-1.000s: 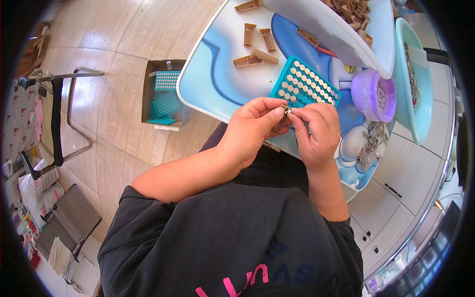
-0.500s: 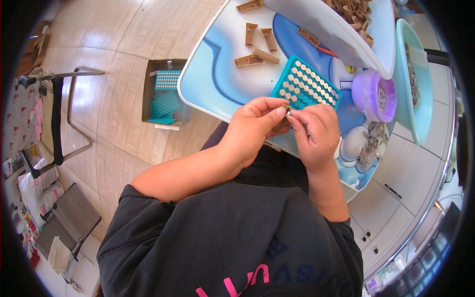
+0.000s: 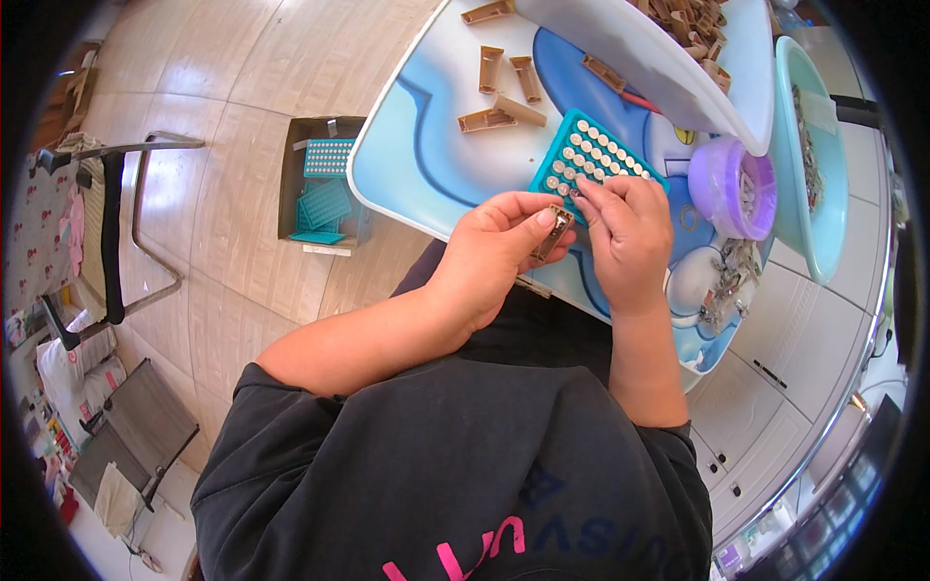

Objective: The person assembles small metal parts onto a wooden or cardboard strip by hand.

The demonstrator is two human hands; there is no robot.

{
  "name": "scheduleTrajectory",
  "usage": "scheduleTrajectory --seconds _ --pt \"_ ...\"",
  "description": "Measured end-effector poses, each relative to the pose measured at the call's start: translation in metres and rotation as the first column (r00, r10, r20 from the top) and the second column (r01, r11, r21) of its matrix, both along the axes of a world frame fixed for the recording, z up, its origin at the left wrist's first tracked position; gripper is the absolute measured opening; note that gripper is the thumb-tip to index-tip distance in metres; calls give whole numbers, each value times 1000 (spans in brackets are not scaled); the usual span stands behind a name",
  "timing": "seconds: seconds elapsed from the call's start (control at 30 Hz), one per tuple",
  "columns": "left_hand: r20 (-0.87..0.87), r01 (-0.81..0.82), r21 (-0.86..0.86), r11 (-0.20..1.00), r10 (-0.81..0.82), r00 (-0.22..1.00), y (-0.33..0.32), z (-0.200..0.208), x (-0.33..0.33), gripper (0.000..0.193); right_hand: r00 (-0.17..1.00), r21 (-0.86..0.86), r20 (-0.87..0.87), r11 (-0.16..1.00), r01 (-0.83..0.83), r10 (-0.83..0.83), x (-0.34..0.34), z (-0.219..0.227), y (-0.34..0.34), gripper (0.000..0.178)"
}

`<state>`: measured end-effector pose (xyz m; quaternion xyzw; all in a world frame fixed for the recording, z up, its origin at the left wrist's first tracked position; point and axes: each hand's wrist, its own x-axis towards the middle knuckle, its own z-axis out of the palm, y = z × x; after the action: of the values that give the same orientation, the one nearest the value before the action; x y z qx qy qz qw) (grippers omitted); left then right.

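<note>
My left hand (image 3: pixel 499 247), closed, holds a small brown plastic casing (image 3: pixel 553 232) upright between thumb and fingers, its open hollow side showing. My right hand (image 3: pixel 628 228) reaches over the near edge of a teal tray (image 3: pixel 552 155) set with rows of small round white discs (image 3: pixel 582 144). Thumb and fingertips are pinched together at the discs on the near side. Whether a disc is between them is too small to make out. The hand covers the tray's near right part.
Several loose brown casings (image 3: pixel 491 70) lie on the blue-white table (image 3: pixel 407 155). A white tub (image 3: pixel 659 58) of casings stands at the back; a purple basket (image 3: pixel 712 198), a pale green basin (image 3: pixel 823 242) and a pile of small metal parts (image 3: pixel 727 290) are at right. A box (image 3: pixel 291 208) of teal trays sits on the floor.
My right hand has left the casing and moved forward onto the discs in the tray. My left hand keeps hold of the casing in nearly the same place.
</note>
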<state>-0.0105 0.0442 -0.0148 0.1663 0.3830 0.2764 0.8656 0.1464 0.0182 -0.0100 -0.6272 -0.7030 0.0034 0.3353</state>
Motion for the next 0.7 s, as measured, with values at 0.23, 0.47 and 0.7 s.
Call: scheduleTrajectory --seconds 0.23,0.47,0.7 --pt "0 -7 -56 998 7 1000 2 3 -1 20 1000 4 -4 1000 -13 13 -2 1 -2 14" --pt "7 -35 -53 998 35 999 0 4 0 18 981 1 -192 1000 10 -9 -10 6 -13 16" --pt "-7 -21 -14 1000 20 1000 -2 1 0 21 974 4 -225 1000 -27 27 -13 5 -15 16"
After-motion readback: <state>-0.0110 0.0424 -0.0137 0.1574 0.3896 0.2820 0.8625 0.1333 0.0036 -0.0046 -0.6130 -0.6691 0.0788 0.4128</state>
